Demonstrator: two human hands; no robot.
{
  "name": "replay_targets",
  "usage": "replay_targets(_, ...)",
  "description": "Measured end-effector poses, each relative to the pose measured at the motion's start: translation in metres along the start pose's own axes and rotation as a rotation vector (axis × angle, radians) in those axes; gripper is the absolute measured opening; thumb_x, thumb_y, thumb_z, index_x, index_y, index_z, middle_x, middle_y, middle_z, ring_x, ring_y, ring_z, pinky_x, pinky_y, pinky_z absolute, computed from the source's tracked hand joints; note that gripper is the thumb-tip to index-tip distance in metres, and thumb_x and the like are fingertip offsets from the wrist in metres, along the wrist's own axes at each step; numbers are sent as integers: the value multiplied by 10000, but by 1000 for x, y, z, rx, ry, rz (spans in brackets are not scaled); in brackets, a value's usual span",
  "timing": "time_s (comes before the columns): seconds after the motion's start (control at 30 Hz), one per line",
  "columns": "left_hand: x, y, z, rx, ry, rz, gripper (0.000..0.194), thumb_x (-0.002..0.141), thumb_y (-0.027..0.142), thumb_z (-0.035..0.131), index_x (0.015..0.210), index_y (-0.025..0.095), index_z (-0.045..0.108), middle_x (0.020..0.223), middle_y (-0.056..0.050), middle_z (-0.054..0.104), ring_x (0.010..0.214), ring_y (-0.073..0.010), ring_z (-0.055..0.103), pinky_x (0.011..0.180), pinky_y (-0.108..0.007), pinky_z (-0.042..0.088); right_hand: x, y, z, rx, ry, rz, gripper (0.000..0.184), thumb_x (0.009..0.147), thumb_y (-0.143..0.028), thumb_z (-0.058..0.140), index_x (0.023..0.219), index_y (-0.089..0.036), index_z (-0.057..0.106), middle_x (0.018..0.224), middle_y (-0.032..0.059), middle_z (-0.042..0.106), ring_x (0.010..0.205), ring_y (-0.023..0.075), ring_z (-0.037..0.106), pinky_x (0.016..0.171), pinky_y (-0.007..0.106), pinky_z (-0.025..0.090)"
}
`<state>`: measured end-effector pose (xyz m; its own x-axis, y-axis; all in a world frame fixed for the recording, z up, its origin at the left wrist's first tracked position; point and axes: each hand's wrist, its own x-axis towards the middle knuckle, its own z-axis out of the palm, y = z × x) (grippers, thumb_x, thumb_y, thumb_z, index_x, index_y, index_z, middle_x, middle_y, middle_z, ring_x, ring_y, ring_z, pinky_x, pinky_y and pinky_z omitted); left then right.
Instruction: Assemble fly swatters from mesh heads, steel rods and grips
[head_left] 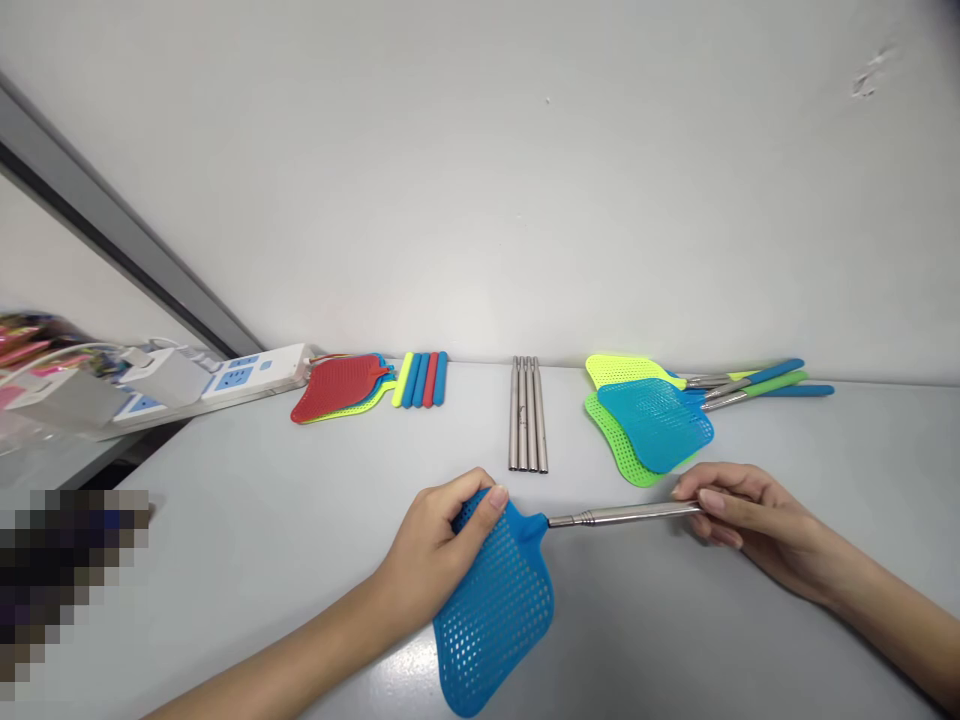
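My left hand (450,540) grips the upper edge of a blue fly swatter head (499,610), thumb on top of the perforated plastic. From the neck of that head a silver telescopic rod (626,514) runs to the right, joined to it. The fingers and thumb of my right hand (750,520) are closed on the far end of the rod, which shows no coloured handle; its very tip is hidden by the fingers. Both hands hold the piece above the grey table (300,600).
Several silver rods (529,415) lie side by side at the back. Left of them are coloured handle grips (420,380) and stacked swatter heads (337,385). Handled fly swatters (656,420) overlap behind my right hand. A power strip (255,375) with plugged-in adapters sits at far left.
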<state>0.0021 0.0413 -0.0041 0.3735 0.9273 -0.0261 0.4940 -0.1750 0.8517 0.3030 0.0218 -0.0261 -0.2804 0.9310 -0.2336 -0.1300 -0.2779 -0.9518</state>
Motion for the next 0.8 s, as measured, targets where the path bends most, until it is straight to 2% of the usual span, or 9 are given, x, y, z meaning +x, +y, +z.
replay_targets(0.33,-1,1,-1,46,-11,45,319,879,383,377,653,176,466,576,56,424,549,-79,411,542,-188,346,0,-5,3,-35,24,5,181,712,-344,645,761,-176,692,526,4,527,438,68,328,459,246,269)
replay_targets(0.5,-1,2,-1,67,-6,55,242,866,368,418,741,188,521,650,52,514,611,-85,477,587,-185,374,0,-5,2,-138,17,14,315,703,-425,626,716,-119,701,411,-17,442,377,51,239,409,240,198)
replay_targets(0.6,0,2,-1,103,-32,61,235,857,368,436,741,190,537,664,49,545,624,-89,499,604,-191,383,-1,-6,-2,-207,8,11,348,704,-439,616,708,-101,697,387,-25,395,378,58,262,394,234,146)
replay_targets(0.73,0,3,-1,176,-64,65,277,851,390,435,692,184,529,644,43,559,600,-95,499,589,-200,381,-4,-13,-4,-303,-7,31,323,713,-424,616,683,-113,698,370,-39,343,397,69,289,409,230,177)
replay_targets(0.8,-1,4,-1,228,-83,72,290,851,402,428,688,185,528,641,41,562,598,-98,501,588,-207,375,-6,-18,-3,-322,-18,67,327,709,-433,616,675,-119,701,389,-24,390,401,77,324,415,230,220)
